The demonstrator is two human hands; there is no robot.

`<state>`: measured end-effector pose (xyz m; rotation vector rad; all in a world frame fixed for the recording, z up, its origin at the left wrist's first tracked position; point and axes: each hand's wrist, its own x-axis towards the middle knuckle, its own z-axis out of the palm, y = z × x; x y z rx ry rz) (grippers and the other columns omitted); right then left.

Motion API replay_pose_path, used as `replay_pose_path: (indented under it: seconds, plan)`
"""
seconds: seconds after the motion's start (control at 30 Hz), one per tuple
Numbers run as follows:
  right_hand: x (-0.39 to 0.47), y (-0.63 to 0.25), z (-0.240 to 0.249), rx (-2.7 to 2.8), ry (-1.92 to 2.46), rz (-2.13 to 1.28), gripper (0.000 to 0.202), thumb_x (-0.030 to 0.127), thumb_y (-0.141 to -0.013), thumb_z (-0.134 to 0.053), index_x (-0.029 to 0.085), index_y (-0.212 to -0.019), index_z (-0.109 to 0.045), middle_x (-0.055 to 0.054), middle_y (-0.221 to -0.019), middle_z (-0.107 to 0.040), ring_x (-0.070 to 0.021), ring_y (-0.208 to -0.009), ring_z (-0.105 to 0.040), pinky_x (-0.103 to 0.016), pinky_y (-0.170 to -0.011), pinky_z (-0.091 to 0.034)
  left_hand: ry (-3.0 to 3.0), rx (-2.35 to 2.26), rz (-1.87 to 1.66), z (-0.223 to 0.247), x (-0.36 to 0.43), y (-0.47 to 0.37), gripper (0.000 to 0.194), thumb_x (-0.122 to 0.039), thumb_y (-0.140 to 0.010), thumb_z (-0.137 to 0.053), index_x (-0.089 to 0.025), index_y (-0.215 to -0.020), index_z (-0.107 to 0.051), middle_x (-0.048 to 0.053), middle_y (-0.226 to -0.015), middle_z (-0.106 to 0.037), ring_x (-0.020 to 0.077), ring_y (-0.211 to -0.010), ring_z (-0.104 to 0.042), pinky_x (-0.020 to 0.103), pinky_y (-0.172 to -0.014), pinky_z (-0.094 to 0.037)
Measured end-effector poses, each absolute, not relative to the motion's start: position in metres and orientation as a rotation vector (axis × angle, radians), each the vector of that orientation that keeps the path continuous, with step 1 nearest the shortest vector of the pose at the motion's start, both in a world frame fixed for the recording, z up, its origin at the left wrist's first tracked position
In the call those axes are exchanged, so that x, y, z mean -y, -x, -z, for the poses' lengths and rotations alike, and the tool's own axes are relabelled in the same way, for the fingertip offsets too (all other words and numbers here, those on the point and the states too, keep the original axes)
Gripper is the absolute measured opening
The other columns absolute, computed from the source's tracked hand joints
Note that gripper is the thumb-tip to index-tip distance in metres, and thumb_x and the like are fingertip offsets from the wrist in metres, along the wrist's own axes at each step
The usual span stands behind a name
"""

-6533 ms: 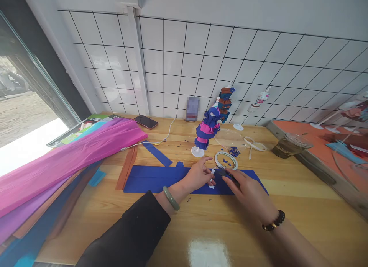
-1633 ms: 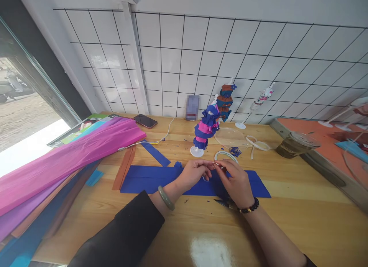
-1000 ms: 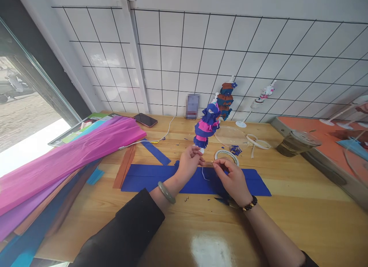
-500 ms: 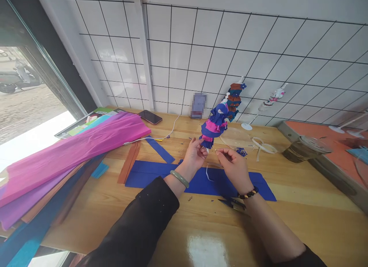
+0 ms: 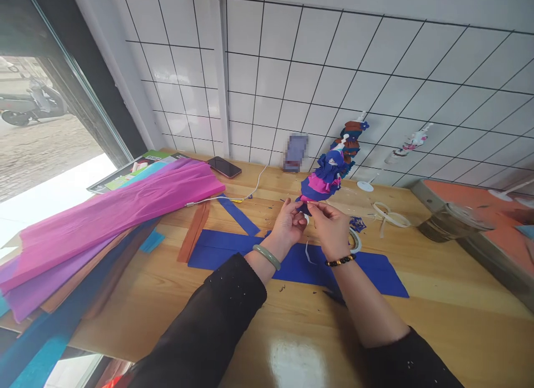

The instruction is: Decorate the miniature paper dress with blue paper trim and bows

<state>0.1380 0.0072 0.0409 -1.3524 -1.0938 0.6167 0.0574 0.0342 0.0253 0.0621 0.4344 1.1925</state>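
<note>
A ruffled blue and pink crepe-paper figure (image 5: 320,182) with a white knobbed tip leans upward over the table. My left hand (image 5: 291,221) is closed around its lower end. Finger and thumb of my right hand (image 5: 331,226) pinch the blue ruffle at the bottom, close to the left fingertips. Under both hands lies a long strip of blue crepe paper (image 5: 233,251), with a thin white strip (image 5: 308,253) on it. A white tape roll (image 5: 355,241) shows partly behind my right wrist. Dark snips (image 5: 335,296) are mostly hidden by my right forearm.
Pink crepe paper (image 5: 125,204) and other coloured sheets are piled at left. A phone (image 5: 225,166) and white cable (image 5: 254,188) lie behind. A brown and teal ruffled figure (image 5: 354,133) stands at the wall. At right are a lidded cup (image 5: 446,224) and an orange-topped box (image 5: 467,199).
My right hand has moved left to the figure's lower ruffle, from slightly apart, and now pinches it. The tape roll has come into sight. The view has shifted slightly.
</note>
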Motion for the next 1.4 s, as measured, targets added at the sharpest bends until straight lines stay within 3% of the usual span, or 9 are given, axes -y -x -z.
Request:
replay_pose_path:
  seconds: [0.23,0.37,0.77,1.03,1.4]
  plan:
    - [-0.006,-0.132,-0.042,0.854,1.192,-0.888,0.026,0.037,-0.058,-0.071,0.014,-0.071,-0.066,0.007,-0.044,-0.047,-0.0031,-0.034,-0.027,-0.020,-0.033,-0.018,-0.072,-0.393,-1.169,-0.023,-0.037,-0.060,0.038,-0.006,-0.065,-0.060,-0.022,-0.095,-0.043,-0.012,-0.051,-0.031,0.0015,-0.033,-0.022,0.016,-0.036,-0.024]
    - [-0.006,-0.131,-0.046,0.820,1.170,-1.053,0.025,0.034,-0.054,-0.074,0.015,-0.062,-0.061,0.011,-0.037,-0.034,-0.0023,-0.032,-0.023,-0.020,-0.033,-0.016,-0.077,-0.372,-1.170,-0.020,-0.039,-0.061,0.040,-0.007,-0.065,-0.060,-0.023,-0.097,-0.042,-0.012,-0.052,-0.033,0.0018,-0.033,-0.022,0.016,-0.036,-0.024]
    - [-0.019,-0.131,-0.045,0.773,1.263,-0.981,0.029,0.034,-0.053,-0.076,0.017,-0.053,-0.052,0.011,-0.037,-0.037,-0.0019,-0.030,-0.024,-0.019,-0.029,-0.016,-0.069,-0.382,-1.162,-0.020,-0.039,-0.063,0.043,-0.003,-0.065,-0.057,-0.023,-0.101,-0.044,-0.012,-0.048,-0.031,0.0021,-0.031,-0.022,0.015,-0.035,-0.024]
    - [-0.023,-0.129,-0.043,0.753,1.269,-0.920,0.033,0.032,-0.052,-0.075,0.018,-0.049,-0.045,0.011,-0.039,-0.036,-0.0023,-0.034,-0.027,-0.019,-0.033,-0.023,-0.070,-0.367,-1.173,-0.020,-0.038,-0.063,0.043,-0.004,-0.063,-0.060,-0.023,-0.099,-0.044,-0.011,-0.056,-0.045,0.0007,-0.031,-0.023,0.015,-0.034,-0.026]
    - [-0.021,-0.131,-0.043,0.780,1.257,-0.903,0.034,0.032,-0.055,-0.072,0.019,-0.049,-0.042,0.011,-0.039,-0.033,-0.0027,-0.035,-0.024,-0.020,-0.034,-0.017,-0.097,-0.365,-1.177,-0.021,-0.037,-0.063,0.043,-0.009,-0.062,-0.068,-0.021,-0.098,-0.047,-0.009,-0.062,-0.053,-0.0009,-0.031,-0.026,0.015,-0.035,-0.026]
